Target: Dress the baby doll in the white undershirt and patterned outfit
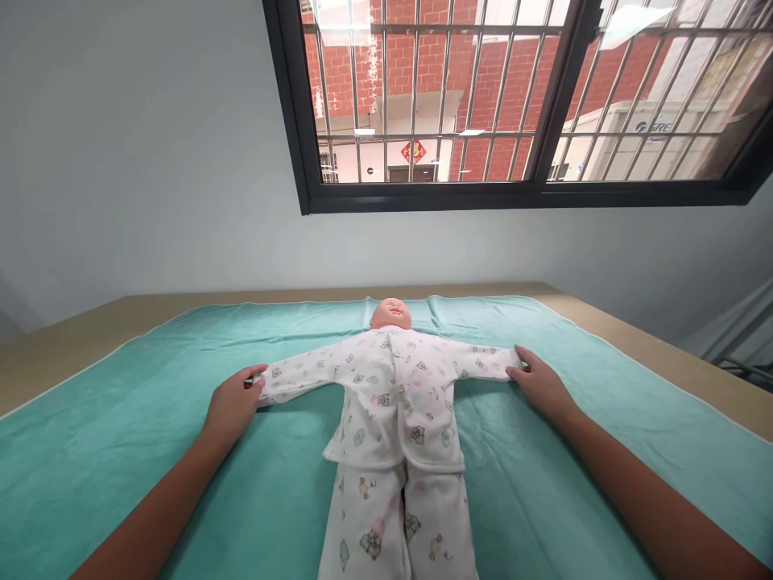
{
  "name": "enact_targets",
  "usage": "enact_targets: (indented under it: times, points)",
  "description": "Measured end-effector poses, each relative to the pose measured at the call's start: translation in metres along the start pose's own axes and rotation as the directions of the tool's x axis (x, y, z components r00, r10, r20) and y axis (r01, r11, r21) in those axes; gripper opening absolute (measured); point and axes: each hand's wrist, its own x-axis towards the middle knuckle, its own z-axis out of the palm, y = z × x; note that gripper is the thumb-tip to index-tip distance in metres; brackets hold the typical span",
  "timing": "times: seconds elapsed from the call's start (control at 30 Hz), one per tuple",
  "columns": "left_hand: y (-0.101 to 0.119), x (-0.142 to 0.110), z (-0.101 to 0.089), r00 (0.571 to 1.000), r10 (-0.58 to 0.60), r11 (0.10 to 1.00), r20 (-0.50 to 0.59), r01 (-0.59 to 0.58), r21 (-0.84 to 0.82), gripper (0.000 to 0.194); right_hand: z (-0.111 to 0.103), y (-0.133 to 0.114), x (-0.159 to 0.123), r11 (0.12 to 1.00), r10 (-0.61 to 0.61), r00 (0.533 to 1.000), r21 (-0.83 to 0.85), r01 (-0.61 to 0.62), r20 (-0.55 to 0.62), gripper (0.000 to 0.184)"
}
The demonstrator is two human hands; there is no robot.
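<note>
A baby doll (391, 312) lies on its back, its head toward the wall. It wears a white printed baby jacket (375, 403), buttoned at the chest, and matching trousers (368, 524) whose lower ends run out of view. Both sleeves are stretched out sideways. My left hand (234, 403) pinches the cuff of the sleeve on the left. On the other side, my right hand (540, 383) pinches the end of the right-hand sleeve (486, 362) between thumb and fingers. The doll's own hands are hidden.
A turquoise cloth (150, 419) covers most of the wooden table (78, 334), whose far edge meets a pale wall (150, 161). Above is a dark-framed window (423, 196) with metal bars. Metal tubing (746, 366) shows beyond the table on the right.
</note>
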Motion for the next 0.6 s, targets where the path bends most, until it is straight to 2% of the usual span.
enact_targets:
  times: [0.1, 0.17, 0.23, 0.3, 0.37, 0.43, 0.5, 0.6]
  points:
    - [-0.006, 0.002, 0.005, 0.997, 0.075, 0.996, -0.01, -0.075, 0.049, 0.038, 0.0, 0.001, -0.001, 1.0, -0.021, 0.998, 0.005, 0.022, -0.054, 0.054]
    - [-0.011, 0.004, 0.01, 0.994, 0.108, 0.992, -0.031, -0.105, 0.07, 0.038, -0.004, -0.003, -0.004, 0.999, -0.045, 0.99, 0.003, 0.046, -0.132, 0.048]
    - [-0.017, 0.006, 0.016, 0.99, 0.125, 0.99, -0.064, -0.12, 0.075, 0.04, -0.01, -0.017, -0.011, 0.992, -0.119, 0.969, 0.001, 0.122, -0.218, 0.044]
    - [-0.02, 0.008, 0.021, 0.984, 0.151, 0.986, -0.094, -0.144, 0.081, 0.041, -0.016, -0.042, -0.023, 0.968, -0.231, 0.939, 0.038, 0.248, -0.254, 0.038]
    - [-0.02, 0.011, 0.023, 0.979, 0.177, 0.982, -0.102, -0.168, 0.084, 0.039, -0.019, -0.078, -0.037, 0.924, -0.322, 0.927, 0.15, 0.352, -0.194, 0.035]
    - [-0.019, 0.012, 0.023, 0.978, 0.185, 0.982, -0.1, -0.178, 0.069, 0.037, -0.017, -0.118, -0.051, 0.873, -0.398, 0.915, 0.278, 0.4, -0.064, 0.034]
    - [-0.018, 0.012, 0.023, 0.978, 0.184, 0.983, -0.095, -0.18, 0.048, 0.036, -0.01, -0.155, -0.058, 0.821, -0.487, 0.873, 0.353, 0.449, 0.023, 0.031]
    - [-0.016, 0.012, 0.022, 0.979, 0.182, 0.983, -0.088, -0.18, 0.027, 0.035, 0.007, -0.196, -0.057, 0.758, -0.58, 0.812, 0.407, 0.509, 0.067, 0.027]
